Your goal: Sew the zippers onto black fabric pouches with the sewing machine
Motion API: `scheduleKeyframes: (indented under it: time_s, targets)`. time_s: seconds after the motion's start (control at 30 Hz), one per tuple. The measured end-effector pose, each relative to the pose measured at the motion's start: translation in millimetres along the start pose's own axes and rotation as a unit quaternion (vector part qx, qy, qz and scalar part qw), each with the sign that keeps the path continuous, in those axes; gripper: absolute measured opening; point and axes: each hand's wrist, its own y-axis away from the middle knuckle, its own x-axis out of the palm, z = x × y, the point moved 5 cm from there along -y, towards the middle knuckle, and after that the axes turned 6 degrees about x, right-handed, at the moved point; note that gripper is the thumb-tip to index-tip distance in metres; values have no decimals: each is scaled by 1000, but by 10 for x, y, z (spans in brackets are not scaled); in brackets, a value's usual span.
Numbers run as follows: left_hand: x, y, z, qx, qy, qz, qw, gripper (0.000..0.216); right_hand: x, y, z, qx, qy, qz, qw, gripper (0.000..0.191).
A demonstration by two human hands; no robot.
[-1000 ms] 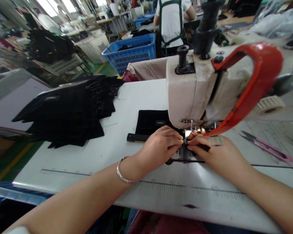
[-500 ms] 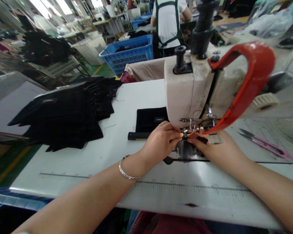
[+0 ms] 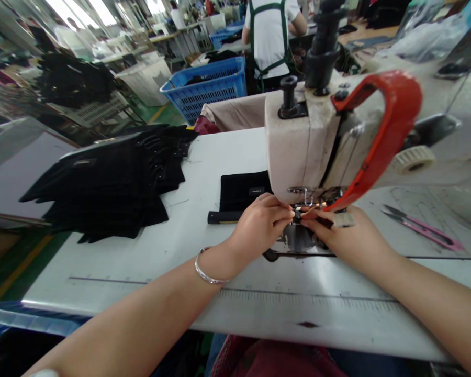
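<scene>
A black fabric piece with a small label lies flat behind my left hand, its near edge folded into a thick strip. My left hand is closed in a pinch at the fabric, its fingertips just left of the presser foot of the sewing machine. From the other side, my right hand reaches under the red curved guard. Its thumb and forefinger are pinched together beside the presser foot; what lies between them is mostly hidden by the fingers and the guard.
A pile of black fabric pieces lies at the left of the white table. Pink-handled thread snips rest on the right. Beyond the table stand a blue basket and a person in a white shirt.
Both hands stay almost where they were at the presser foot. A metal part beside the machine's guard now shows higher up. The view has shifted slightly.
</scene>
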Motion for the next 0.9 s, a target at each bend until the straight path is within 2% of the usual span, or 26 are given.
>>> scheduleKeyframes:
  time_s: [0.3,0.47,0.77,0.9]
  targets:
    - [7,-9,14,1,1,8,1000,10,46,-2,-29,32,-5,7,999,14]
    - [-11,17,22,14,6,-16,1000,12,30,-4,57,35,10,-5,999,7]
    - [54,47,102,-18,-21,15,999,13,72,-27,63,39,-16,-30,999,3]
    - [6,-8,117,-25,-41,25,999,11,47,-27,65,15,-38,-38,998,9]
